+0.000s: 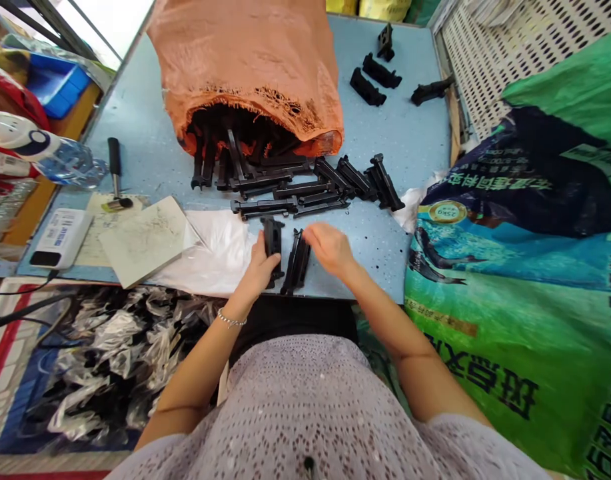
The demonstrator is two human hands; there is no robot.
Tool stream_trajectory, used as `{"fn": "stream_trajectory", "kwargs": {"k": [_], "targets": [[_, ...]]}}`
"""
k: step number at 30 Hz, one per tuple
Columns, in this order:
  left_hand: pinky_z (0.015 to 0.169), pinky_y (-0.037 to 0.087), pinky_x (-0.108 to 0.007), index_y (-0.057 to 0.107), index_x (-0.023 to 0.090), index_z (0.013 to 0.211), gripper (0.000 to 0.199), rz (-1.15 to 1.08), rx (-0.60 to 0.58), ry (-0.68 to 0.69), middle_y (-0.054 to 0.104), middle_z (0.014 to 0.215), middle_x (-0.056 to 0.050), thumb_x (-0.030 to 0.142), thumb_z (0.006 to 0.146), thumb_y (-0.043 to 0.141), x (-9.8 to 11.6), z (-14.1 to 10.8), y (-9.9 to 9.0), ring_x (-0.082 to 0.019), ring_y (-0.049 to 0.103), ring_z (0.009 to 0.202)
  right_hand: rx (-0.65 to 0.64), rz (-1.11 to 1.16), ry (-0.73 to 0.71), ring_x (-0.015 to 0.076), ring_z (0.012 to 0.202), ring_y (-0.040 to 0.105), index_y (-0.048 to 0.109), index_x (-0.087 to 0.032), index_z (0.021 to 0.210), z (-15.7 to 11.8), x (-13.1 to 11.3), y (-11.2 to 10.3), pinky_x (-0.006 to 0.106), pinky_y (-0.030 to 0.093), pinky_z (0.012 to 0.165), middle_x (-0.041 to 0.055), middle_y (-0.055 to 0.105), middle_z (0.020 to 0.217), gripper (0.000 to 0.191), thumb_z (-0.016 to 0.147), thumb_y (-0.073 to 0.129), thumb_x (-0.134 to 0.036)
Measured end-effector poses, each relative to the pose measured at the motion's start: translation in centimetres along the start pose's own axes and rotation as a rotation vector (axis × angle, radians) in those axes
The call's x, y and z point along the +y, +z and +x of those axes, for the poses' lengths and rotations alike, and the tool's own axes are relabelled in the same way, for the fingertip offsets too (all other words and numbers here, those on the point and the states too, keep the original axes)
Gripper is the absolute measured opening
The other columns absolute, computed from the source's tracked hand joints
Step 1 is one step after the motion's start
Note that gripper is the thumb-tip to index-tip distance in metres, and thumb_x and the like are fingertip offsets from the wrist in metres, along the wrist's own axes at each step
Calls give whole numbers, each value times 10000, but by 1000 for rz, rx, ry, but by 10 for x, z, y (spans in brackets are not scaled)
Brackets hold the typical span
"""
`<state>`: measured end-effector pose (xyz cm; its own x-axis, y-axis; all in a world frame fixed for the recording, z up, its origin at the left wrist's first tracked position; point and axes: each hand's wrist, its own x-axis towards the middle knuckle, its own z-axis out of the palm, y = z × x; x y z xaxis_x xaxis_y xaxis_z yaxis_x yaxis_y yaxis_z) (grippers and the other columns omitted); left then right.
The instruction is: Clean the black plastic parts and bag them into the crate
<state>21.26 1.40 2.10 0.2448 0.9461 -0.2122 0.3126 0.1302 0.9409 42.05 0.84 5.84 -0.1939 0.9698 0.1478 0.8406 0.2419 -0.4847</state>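
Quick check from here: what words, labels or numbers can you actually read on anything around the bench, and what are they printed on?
Green woven sack: large black upside-down Chinese characters, seemingly "斑点叉", rest cut off.
Dark band on the sack: yellow characters, too warped to read.
Round badge on the sack: too small to read.
White power bank: blue print, too small to read.

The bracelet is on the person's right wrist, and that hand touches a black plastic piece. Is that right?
Not quite: the head view shows the bracelet on the left wrist, not the right. The rest stands: that left hand touches a black plastic piece.
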Motion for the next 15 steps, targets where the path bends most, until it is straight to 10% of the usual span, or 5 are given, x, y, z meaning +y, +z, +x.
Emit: {"fn": "stream_trajectory", "kwargs": {"k": [3,7,15], "targets": [[1218,224,-643,355,143,1546,777,234,9,-5,368,1568,-218,317,832,608,-22,-8,24,-428,284,1490,-12,-273,83,308,1299,467,584,-155,1358,46,39,-9,411,395,1011,170,546,1454,428,1014,332,-129],[1209,218,-662,302,240,1575,766,305,65,73,250,1636,-189,385,893,619,-28,-18,41,-425,198,1533,-180,-462,95,388,1237,452,546,-105,1405,75,65,-12,472,394,955,222,528,1423,495,914,503,-136],[1243,301,-510,36,325,1633,895,3,1,395,195,1690,-129,540,953,576,28,-2,26,-309,255,1550,17,105,18,286,1026,577,612,-177,1240,31,7,-45,402,481,861,129,607,1158,443,911,638,-472]]}}
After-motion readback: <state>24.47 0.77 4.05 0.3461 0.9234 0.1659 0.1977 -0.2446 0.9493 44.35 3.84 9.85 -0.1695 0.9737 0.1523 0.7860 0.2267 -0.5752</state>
